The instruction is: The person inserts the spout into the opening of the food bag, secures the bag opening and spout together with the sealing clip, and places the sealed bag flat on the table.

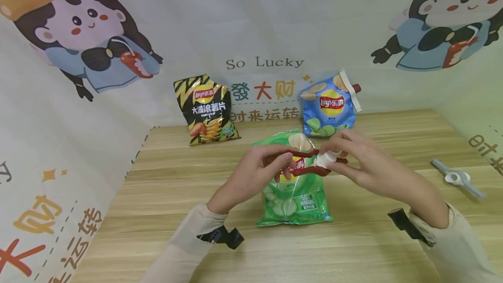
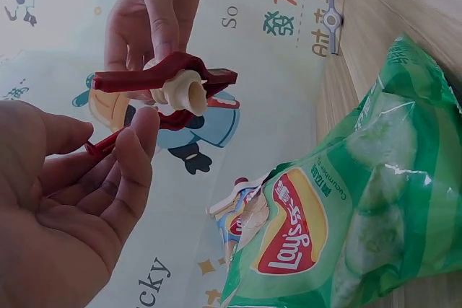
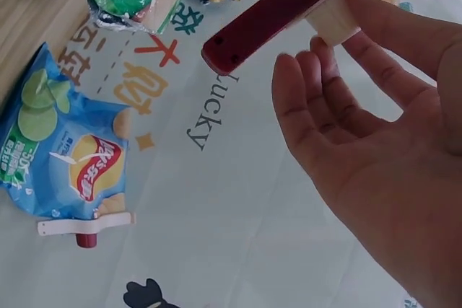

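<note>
A red bag clip point(image 1: 306, 170) with a white pour spout point(image 1: 325, 159) is held in the air in front of a green Lay's chip bag point(image 1: 291, 206); its two arms stand spread apart. My left hand point(image 1: 255, 169) pinches the clip by its left end, and in the left wrist view the thumb and fingertips meet at the lower red arm point(image 2: 108, 141). With thumb and fingers, my right hand point(image 1: 363, 160) grips the clip around the spout. Seen from the right wrist, its other fingers curve loosely below the spout point(image 3: 336, 27). The green bag stands tilted behind the hands.
Against the back cloth lean a black and yellow chip bag point(image 1: 208, 112) and a blue chip bag point(image 1: 330, 106), whose top carries a white clip point(image 1: 351, 90) with a red cap point(image 1: 356, 88). A grey clip point(image 1: 457, 178) with a white ring lies at the right of the wooden table point(image 1: 157, 230).
</note>
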{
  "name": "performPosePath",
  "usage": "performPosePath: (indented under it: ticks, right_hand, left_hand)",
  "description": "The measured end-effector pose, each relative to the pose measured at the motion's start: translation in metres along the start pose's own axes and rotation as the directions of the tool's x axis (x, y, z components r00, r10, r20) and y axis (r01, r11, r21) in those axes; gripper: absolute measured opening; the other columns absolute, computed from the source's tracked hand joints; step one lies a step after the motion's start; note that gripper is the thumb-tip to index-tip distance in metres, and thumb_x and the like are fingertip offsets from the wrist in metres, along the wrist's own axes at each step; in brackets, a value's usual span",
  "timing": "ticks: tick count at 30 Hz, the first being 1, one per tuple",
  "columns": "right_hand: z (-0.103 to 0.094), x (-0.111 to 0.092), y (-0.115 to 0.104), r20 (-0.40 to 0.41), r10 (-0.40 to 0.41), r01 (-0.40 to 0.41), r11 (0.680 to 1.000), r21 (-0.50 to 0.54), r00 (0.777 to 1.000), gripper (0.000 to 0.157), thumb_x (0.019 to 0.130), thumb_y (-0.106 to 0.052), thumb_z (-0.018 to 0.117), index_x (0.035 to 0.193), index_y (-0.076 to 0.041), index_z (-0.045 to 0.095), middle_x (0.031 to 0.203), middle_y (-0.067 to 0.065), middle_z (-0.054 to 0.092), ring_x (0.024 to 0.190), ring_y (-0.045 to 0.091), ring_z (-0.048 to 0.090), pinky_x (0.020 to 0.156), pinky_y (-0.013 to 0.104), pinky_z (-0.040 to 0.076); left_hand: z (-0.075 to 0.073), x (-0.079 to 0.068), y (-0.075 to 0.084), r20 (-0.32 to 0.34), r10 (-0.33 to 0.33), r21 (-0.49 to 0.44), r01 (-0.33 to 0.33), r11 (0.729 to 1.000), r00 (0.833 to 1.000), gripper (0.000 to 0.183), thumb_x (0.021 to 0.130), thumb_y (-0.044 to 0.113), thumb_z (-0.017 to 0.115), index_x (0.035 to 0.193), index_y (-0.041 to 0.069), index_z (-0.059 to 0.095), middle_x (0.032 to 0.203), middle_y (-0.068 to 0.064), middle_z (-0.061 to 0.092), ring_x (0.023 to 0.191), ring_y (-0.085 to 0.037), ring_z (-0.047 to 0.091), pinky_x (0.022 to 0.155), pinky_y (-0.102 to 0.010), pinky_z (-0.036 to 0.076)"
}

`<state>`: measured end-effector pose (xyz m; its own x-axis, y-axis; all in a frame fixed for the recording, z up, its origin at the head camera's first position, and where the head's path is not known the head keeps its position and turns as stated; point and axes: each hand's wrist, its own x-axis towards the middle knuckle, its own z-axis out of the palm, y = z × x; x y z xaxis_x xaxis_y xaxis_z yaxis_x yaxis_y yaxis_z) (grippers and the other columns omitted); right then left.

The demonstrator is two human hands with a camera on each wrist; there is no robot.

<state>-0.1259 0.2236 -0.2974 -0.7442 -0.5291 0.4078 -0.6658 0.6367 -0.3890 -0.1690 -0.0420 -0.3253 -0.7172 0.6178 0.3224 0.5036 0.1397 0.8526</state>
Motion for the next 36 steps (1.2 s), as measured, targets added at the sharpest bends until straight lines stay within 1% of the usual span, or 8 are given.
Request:
performPosePath:
  ticks: [6, 11, 22, 26, 28, 31, 34, 36]
  right_hand:
    - [-0.002, 0.0, 0.002, -0.034, -0.043, 0.044, 0.998, 0.038, 0.998, 0.026, 0.092, -0.008, 0.072, 0.116, -0.015, 0.068, 0.112, -0.008, 0.064, 0.096, 0.007, 0.057, 0.078, 0.028, 0.054]
    - [-0.004, 0.003, 0.003, -0.101, -0.078, 0.082, 0.996, 0.04, 0.992, 0.03, 0.09, -0.004, 0.072, 0.118, -0.014, 0.067, 0.112, -0.006, 0.065, 0.092, 0.007, 0.059, 0.076, 0.027, 0.053]
    - [-0.003, 0.002, 0.009, -0.122, 0.004, -0.004, 1.0, -0.003, 0.993, 0.027, 0.091, -0.007, 0.072, 0.116, -0.012, 0.067, 0.109, -0.003, 0.066, 0.089, 0.009, 0.061, 0.072, 0.03, 0.054]
    - [-0.002, 0.003, 0.012, -0.151, 0.017, -0.019, 1.0, -0.015, 0.988, 0.027, 0.089, -0.005, 0.074, 0.114, -0.01, 0.066, 0.107, -0.002, 0.067, 0.087, 0.009, 0.061, 0.071, 0.028, 0.054]
    - [-0.002, 0.003, 0.014, -0.166, 0.02, -0.024, 1.0, -0.02, 0.986, 0.026, 0.088, -0.005, 0.075, 0.113, -0.009, 0.066, 0.106, -0.002, 0.067, 0.087, 0.009, 0.061, 0.072, 0.027, 0.054]
    - [-0.001, 0.003, 0.016, -0.179, 0.026, -0.031, 0.999, -0.026, 0.983, 0.026, 0.088, -0.005, 0.075, 0.112, -0.008, 0.066, 0.105, -0.002, 0.067, 0.087, 0.009, 0.061, 0.072, 0.026, 0.054]
    - [-0.001, 0.003, 0.017, -0.184, 0.036, -0.041, 0.999, -0.027, 0.982, 0.026, 0.087, -0.005, 0.076, 0.112, -0.008, 0.067, 0.104, -0.001, 0.068, 0.086, 0.009, 0.061, 0.071, 0.025, 0.053]
    - [-0.001, 0.004, 0.018, -0.188, 0.04, -0.046, 0.998, -0.03, 0.981, 0.025, 0.088, -0.005, 0.076, 0.111, -0.007, 0.067, 0.103, -0.001, 0.068, 0.085, 0.009, 0.06, 0.07, 0.025, 0.053]
  left_hand:
    - [0.001, 0.001, -0.003, -0.009, 0.024, 0.053, -0.023, 0.998, 1.0, 0.024, 0.103, 0.017, 0.055, 0.117, 0.005, 0.07, 0.084, -0.002, 0.067, 0.065, -0.014, 0.059, 0.056, -0.036, 0.054]
    - [0.003, -0.008, -0.011, -0.005, 0.022, 0.005, -0.022, 1.0, 1.0, 0.021, 0.103, 0.013, 0.055, 0.108, 0.001, 0.071, 0.087, -0.011, 0.069, 0.066, -0.017, 0.062, 0.061, -0.044, 0.056]
    - [0.028, -0.044, -0.026, 0.153, -0.049, -0.151, 0.072, 0.986, 0.987, 0.023, 0.103, 0.013, 0.055, 0.112, -0.003, 0.07, 0.088, -0.019, 0.072, 0.07, -0.012, 0.068, 0.064, -0.039, 0.059]
    - [0.035, -0.054, -0.028, 0.215, -0.062, -0.152, 0.096, 0.984, 0.975, 0.023, 0.102, 0.011, 0.057, 0.112, -0.004, 0.069, 0.089, -0.019, 0.072, 0.071, -0.013, 0.07, 0.064, -0.034, 0.059]
    - [0.036, -0.057, -0.028, 0.259, -0.084, -0.128, 0.12, 0.984, 0.962, 0.023, 0.102, 0.011, 0.057, 0.113, -0.004, 0.069, 0.09, -0.018, 0.072, 0.072, -0.012, 0.07, 0.066, -0.032, 0.059]
    - [0.034, -0.061, -0.027, 0.32, -0.106, -0.032, 0.123, 0.992, 0.941, 0.022, 0.101, 0.014, 0.058, 0.111, -0.001, 0.071, 0.086, -0.011, 0.073, 0.072, -0.006, 0.068, 0.067, -0.027, 0.058]
    - [0.03, -0.063, -0.026, 0.358, -0.094, 0.105, 0.06, 0.993, 0.929, 0.02, 0.101, 0.016, 0.059, 0.109, 0.003, 0.073, 0.08, -0.002, 0.071, 0.069, 0.0, 0.063, 0.065, -0.019, 0.055]
    - [0.027, -0.063, -0.026, 0.375, -0.07, 0.208, -0.011, 0.978, 0.925, 0.017, 0.1, 0.015, 0.06, 0.107, 0.005, 0.073, 0.081, 0.002, 0.069, 0.068, 0.003, 0.058, 0.064, -0.016, 0.052]
